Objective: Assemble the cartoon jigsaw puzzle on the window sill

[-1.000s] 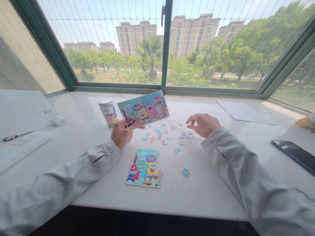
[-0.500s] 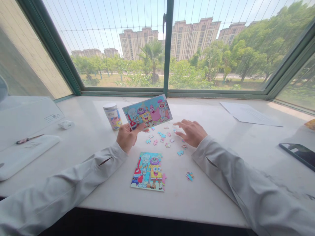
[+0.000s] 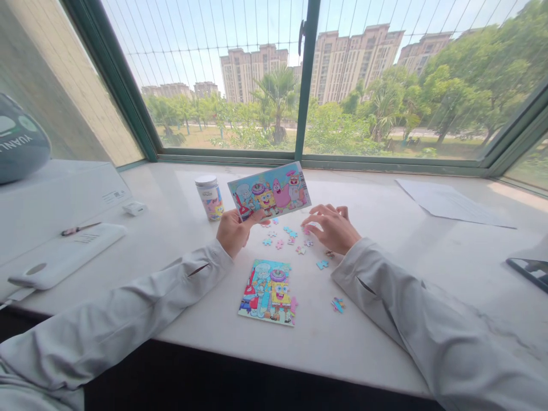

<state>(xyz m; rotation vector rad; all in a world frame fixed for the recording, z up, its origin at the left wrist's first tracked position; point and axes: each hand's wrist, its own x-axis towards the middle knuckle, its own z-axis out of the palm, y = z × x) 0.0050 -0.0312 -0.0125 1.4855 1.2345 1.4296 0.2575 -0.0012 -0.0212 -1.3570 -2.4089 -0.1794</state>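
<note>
My left hand [image 3: 234, 233] grips a cartoon picture card [image 3: 274, 191] by its lower left corner, thumb on the front, and holds it tilted above the counter. My right hand [image 3: 334, 227] hovers low over the scattered jigsaw pieces [image 3: 291, 241], its fingers curved and apart; the fingertips are at a pink piece [image 3: 306, 230], and whether they touch it I cannot tell. Closer to me lies a partly assembled jigsaw puzzle [image 3: 268, 293] with a pink piece jutting from its right edge. Right of it lie a few pieces in a small cluster [image 3: 338, 305].
A printed canister [image 3: 209, 198] stands behind my left hand. To the left are a white power strip [image 3: 72, 257], a pen-like tool [image 3: 81, 229], a small white box [image 3: 134, 209] and a dark rounded object [image 3: 21, 140]. Paper [image 3: 449, 202] and a phone [image 3: 531, 271] lie to the right.
The view has turned slightly left, so everything sits further right in it. My right hand has drawn its fingers down closer to the pieces. The card stays in my left hand.
</note>
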